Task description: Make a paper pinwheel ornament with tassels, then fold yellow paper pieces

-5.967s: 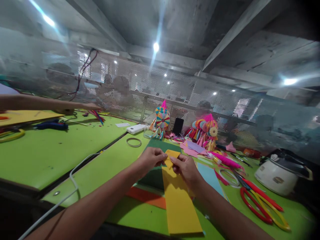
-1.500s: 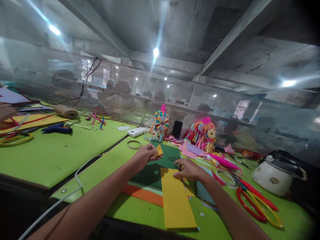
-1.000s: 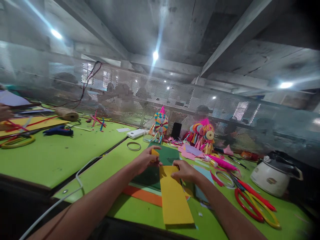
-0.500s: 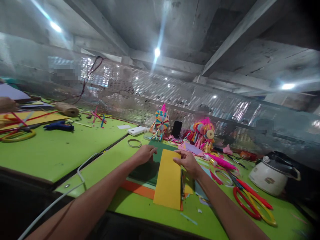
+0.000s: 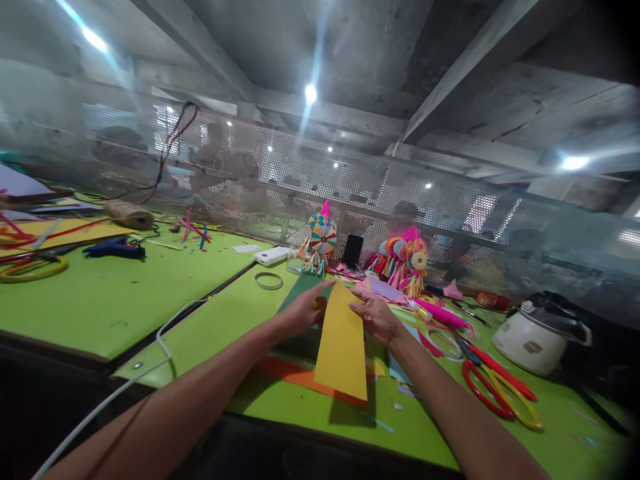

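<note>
A yellow paper strip (image 5: pixel 343 347) is held up in front of me, its top edge bent slightly. My right hand (image 5: pixel 375 313) pinches its upper right side between thumb and fingers. At the upper left edge is my left hand (image 5: pixel 305 312), index finger stretched towards the paper's top; whether it grips the paper is hard to make out. Beneath lie a dark green sheet (image 5: pixel 300 291) and an orange sheet (image 5: pixel 285 375), both partly hidden by the strip and my hands.
Right of my arm lie large scissors (image 5: pixel 493 393), a tape roll (image 5: pixel 445 343) and a white kettle (image 5: pixel 530 340). Paper tassel ornaments (image 5: pixel 323 240) and a phone (image 5: pixel 353 252) stand at the back. Left are a ring (image 5: pixel 269 281), a cable (image 5: pixel 160 333), a glue gun (image 5: pixel 115 249) and twine (image 5: pixel 129 215).
My left hand has moved right to the yellow strip's upper edge. The strip has lifted and curves now. The co-worker's hand at the far left has gone from view.
</note>
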Demonstrator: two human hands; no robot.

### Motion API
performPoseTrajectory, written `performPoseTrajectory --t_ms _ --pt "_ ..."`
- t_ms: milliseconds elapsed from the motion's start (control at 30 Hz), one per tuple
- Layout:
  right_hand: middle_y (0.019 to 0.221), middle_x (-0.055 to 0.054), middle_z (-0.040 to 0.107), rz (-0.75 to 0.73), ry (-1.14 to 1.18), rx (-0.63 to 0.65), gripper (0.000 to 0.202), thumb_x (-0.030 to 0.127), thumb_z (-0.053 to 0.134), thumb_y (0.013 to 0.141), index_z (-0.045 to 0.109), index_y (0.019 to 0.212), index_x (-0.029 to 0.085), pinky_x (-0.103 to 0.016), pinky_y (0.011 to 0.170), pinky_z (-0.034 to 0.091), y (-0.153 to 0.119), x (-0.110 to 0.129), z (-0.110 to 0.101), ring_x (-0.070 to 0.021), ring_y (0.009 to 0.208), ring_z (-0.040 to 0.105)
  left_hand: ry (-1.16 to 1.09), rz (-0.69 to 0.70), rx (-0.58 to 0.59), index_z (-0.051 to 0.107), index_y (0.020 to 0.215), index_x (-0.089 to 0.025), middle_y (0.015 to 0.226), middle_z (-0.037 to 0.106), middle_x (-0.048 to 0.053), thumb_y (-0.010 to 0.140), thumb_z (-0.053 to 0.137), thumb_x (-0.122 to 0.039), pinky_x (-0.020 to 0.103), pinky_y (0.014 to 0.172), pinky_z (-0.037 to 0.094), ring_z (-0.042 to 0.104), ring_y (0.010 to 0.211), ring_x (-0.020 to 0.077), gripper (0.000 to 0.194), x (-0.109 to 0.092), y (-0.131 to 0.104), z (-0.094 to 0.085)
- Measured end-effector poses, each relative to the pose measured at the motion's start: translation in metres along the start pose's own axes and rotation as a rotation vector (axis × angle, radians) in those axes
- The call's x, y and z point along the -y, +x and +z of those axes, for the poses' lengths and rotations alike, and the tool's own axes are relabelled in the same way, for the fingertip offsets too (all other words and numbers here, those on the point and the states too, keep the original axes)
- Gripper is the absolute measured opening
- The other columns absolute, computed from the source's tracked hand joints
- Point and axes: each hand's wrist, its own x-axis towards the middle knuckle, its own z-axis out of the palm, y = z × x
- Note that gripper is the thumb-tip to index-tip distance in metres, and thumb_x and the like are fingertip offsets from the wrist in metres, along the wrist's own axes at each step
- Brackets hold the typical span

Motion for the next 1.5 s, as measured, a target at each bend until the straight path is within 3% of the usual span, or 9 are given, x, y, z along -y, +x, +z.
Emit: performPoseTrajectory --t_ms 300,433,567,667,733,900,1033,1233,1500 --pt "0.079 -0.005 0.069 -0.007 -0.253 0.019 0.059 0.032 0.075 0.064 0.054 0.116 0.016 -0.034 0.067 0.051 0.002 -0.011 0.002 -0.0192 0.070 0.066 0.310 0.019 0.166 0.064 0.106 -0.014 0.073 0.065 0.004 0.078 0.050 -0.016 0.019 0.053 0.041 0.055 0.057 0.0102 0.032 -0.017 -0.004 0.002" --pt "0.084 -0.006 0.066 -0.177 -0.548 -0.231 0.041 0.040 0.067 0.072 0.061 0.104 0.015 -0.034 0.069 0.049 0.004 -0.002 -0.005 -0.0202 0.080 0.061 0.816 0.036 -0.067 0.067 0.098 -0.015 0.065 0.065 0.003 0.075 0.045 -0.008 0.021 0.060 0.041 0.057 0.060 0.0127 0.033 -0.019 0.000 -0.019" --pt "0.118 -0.008 0.059 -0.280 -0.755 0.021 0.046 0.035 0.066 0.075 0.057 0.118 0.022 -0.037 0.088 0.044 -0.010 0.018 -0.004 -0.0235 0.110 0.052 1.220 -0.113 -0.259 0.069 0.098 -0.020 0.075 0.069 0.008 0.078 0.046 -0.016 0.026 0.065 0.041 0.062 0.071 0.0196 0.030 -0.018 -0.001 -0.038" --pt "0.135 -0.008 0.045 -0.335 -1.057 0.252 0.071 0.031 0.073 0.068 0.044 0.132 0.026 -0.043 0.100 0.035 -0.020 0.013 0.011 -0.0264 0.123 0.041 1.271 -0.171 -0.291 0.069 0.098 -0.021 0.083 0.070 0.010 0.079 0.046 -0.020 0.027 0.067 0.042 0.064 0.078 0.0224 0.030 -0.017 -0.003 -0.038" --pt "0.134 -0.010 0.046 -0.450 -1.179 0.169 0.076 0.024 0.073 0.065 0.042 0.134 0.023 -0.046 0.104 0.029 -0.020 0.000 0.020 -0.0269 0.123 0.039 1.235 -0.172 -0.281 0.069 0.097 -0.021 0.085 0.071 0.010 0.080 0.045 -0.021 0.027 0.068 0.042 0.064 0.079 0.0214 0.030 -0.016 -0.002 -0.035" --pt "0.099 -0.008 0.066 -0.669 -1.140 -0.026 0.024 0.010 0.055 0.078 0.068 0.095 0.021 -0.039 0.088 0.043 -0.008 -0.018 0.016 -0.0209 0.096 0.056 1.051 -0.143 -0.241 0.067 0.102 -0.020 0.070 0.069 0.004 0.080 0.046 -0.022 0.023 0.064 0.041 0.062 0.068 0.0167 0.031 -0.011 0.002 -0.037" --pt "0.089 -0.006 0.069 -0.508 -1.007 0.021 0.016 0.013 0.059 0.074 0.072 0.079 0.021 -0.033 0.080 0.046 -0.006 -0.010 0.002 -0.0186 0.084 0.060 0.982 -0.098 -0.198 0.061 0.114 -0.020 0.063 0.066 -0.001 0.075 0.054 -0.024 0.021 0.061 0.040 0.060 0.064 0.0148 0.040 -0.012 0.002 -0.052" --pt "0.082 -0.004 0.069 -0.029 -0.729 0.216 0.023 0.031 0.072 0.066 0.073 0.083 0.014 -0.025 0.063 0.044 -0.008 -0.008 -0.017 -0.0148 0.070 0.058 0.970 -0.002 0.037 0.071 0.080 -0.019 0.070 0.062 0.000 0.071 0.059 -0.023 0.019 0.058 0.036 0.053 0.063 0.0109 0.016 -0.024 -0.004 -0.068" --pt "0.104 -0.006 0.067 0.099 -0.672 0.459 0.034 0.035 0.077 0.062 0.072 0.090 0.016 -0.028 0.078 0.046 -0.012 0.010 -0.027 -0.0176 0.089 0.060 0.789 0.053 0.253 0.068 0.070 -0.017 0.097 0.064 0.004 0.067 0.066 -0.022 0.021 0.072 0.043 0.057 0.080 0.0120 0.006 -0.041 -0.021 -0.058"
